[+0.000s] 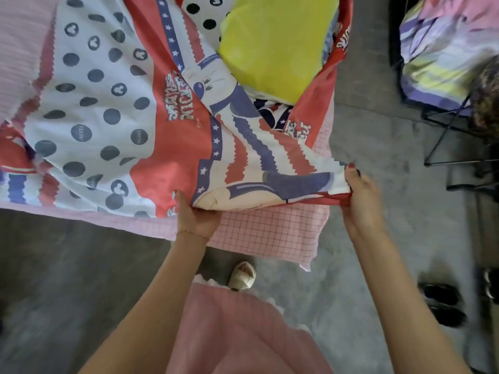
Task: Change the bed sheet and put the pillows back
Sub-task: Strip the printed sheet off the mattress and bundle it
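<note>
A cartoon-print sheet in red, white and blue with dark dots lies loosely over the bed. Under it shows a pink checked sheet that hangs over the bed's near corner. My left hand grips the printed sheet's near edge from below, fingers curled under the cloth. My right hand pinches the same edge at its corner, off the bed's right side, so the hem is stretched between both hands. A yellow pillow lies on the bed at the far right, partly wrapped by the printed sheet.
Grey concrete floor surrounds the bed. A folding rack with striped bedding stands at the right. Dark shoes sit on the floor at lower right. My slippered foot is close to the bed's corner.
</note>
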